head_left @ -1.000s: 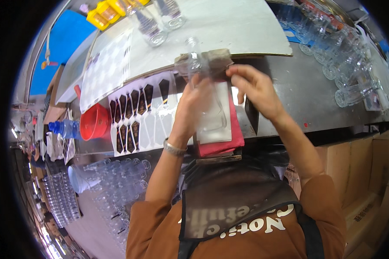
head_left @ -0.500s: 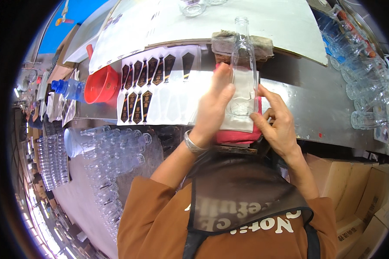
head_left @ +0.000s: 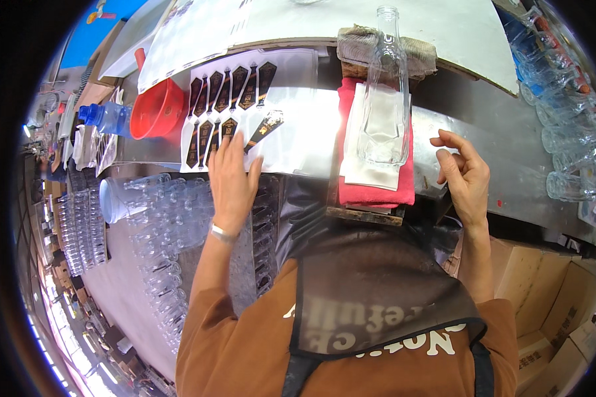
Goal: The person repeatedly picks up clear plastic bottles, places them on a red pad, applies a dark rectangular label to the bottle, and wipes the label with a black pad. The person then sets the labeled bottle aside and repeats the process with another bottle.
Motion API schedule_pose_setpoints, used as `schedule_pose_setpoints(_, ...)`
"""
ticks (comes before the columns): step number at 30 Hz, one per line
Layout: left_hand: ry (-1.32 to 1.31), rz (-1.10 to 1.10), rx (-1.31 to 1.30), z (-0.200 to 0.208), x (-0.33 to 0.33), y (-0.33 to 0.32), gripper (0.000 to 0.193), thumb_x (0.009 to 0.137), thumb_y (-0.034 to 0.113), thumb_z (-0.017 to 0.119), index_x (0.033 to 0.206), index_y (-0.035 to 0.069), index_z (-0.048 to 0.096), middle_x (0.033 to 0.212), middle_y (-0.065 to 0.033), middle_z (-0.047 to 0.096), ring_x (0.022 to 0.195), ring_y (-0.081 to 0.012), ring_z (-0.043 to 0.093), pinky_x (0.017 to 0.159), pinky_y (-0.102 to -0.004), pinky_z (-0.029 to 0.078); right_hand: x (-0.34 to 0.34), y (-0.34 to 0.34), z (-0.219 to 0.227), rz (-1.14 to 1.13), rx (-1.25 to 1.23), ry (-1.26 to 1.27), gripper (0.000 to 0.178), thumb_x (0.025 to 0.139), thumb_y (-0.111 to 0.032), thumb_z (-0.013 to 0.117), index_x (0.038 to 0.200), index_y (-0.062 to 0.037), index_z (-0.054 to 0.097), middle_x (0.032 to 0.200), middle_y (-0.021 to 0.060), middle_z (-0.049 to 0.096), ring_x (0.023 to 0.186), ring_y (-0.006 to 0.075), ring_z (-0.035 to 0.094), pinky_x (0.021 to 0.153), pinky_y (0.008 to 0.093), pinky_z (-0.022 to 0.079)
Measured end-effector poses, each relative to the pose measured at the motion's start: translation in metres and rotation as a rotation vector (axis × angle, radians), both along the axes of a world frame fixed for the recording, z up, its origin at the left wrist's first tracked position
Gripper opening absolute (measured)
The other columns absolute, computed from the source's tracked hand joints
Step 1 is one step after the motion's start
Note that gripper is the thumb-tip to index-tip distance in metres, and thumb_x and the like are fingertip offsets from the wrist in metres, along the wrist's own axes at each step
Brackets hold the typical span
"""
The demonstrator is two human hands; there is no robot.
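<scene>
Leftmost, one plastic bottle with a blue cap [head_left: 90, 114] stands beside one round red plastic vessel [head_left: 157, 112]. Next, one glossy white sheet [head_left: 297, 99] carries two rows of dark, tapering decals [head_left: 267, 75], too crowded for an exact count; one lies aslant. Over its lower edge, the left hand [head_left: 232, 188] is unclenched, fingers extended; whether the fingertips touch a decal I cannot tell. Farther right, one clear, angular glass bottle [head_left: 387, 129] lies on a white cloth [head_left: 369, 175] atop red fabric [head_left: 377, 196], its neck over a coarse grey rag [head_left: 356, 45]. Beyond it, the right hand [head_left: 469, 182] hangs loosely half-curled, grasping nothing visible, near smooth metal [head_left: 520, 155].
</scene>
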State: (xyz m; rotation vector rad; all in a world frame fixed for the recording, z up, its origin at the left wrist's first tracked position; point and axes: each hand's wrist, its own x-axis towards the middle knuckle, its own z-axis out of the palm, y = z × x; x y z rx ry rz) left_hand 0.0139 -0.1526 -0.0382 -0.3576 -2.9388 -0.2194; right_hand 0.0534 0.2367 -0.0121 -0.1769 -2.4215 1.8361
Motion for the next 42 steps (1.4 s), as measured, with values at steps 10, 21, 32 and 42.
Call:
schedule_pose_setpoints(10, -0.053, -0.294, 0.213, -0.009, 0.032, 0.046, 0.064, 0.081, 0.009, 0.077, 0.140, 0.005, 0.052, 0.131, -0.0183, 0.061, 0.126, -0.0371, 0.054, 0.108, -0.0457, 0.041, 0.007, 0.007, -0.005, -0.024, 0.072, -0.017, 0.027, 0.095, -0.012, 0.066, 0.119, 0.0012, 0.067, 0.095, 0.0068, 0.073, 0.057, 0.0040, 0.052, 0.053, 0.0214, 0.043)
schedule_pose_setpoints(21, -0.413, 0.443, 0.859, 0.011, 0.043, 0.018, 0.014, 0.098, 0.009, 0.064, 0.105, -0.001, 0.071, 0.105, -0.0081, 0.073, 0.093, -0.0090, 0.066, 0.081, -0.0287, 0.056, 0.006, 0.018, -0.006, -0.073, 0.119, 0.003, 0.024, 0.092, -0.013, 0.070, 0.110, 0.0016, 0.071, 0.077, 0.0062, 0.070, 0.052, 0.0074, 0.054, 0.051, 0.0244, 0.042)
schedule_pose_setpoints(32, 0.229, -0.684, 0.572, 0.073, -0.063, 0.150, 0.020, 0.081, 0.002, 0.075, 0.100, 0.010, 0.074, 0.124, -0.0118, 0.070, 0.123, -0.0259, 0.064, 0.107, -0.0455, 0.047, -0.001, 0.009, 0.003, 0.028, 0.185, 0.029, 0.029, 0.094, -0.009, 0.067, 0.120, 0.0027, 0.067, 0.097, 0.0058, 0.074, 0.058, 0.0027, 0.053, 0.052, 0.0205, 0.044)
schedule_pose_setpoints(42, 0.003, -0.712, 0.782, 0.056, -0.060, 0.139, 0.031, 0.074, 0.018, 0.083, 0.103, 0.009, 0.074, 0.149, -0.0244, 0.047, 0.140, -0.0421, 0.045, 0.116, -0.0494, 0.033, -0.011, -0.024, 0.006, 0.321, 0.373, 0.175, 0.074, 0.082, -0.012, 0.079, 0.147, 0.0004, 0.044, 0.116, 0.0169, 0.060, 0.065, 0.0220, 0.056, 0.064, 0.0345, 0.049)
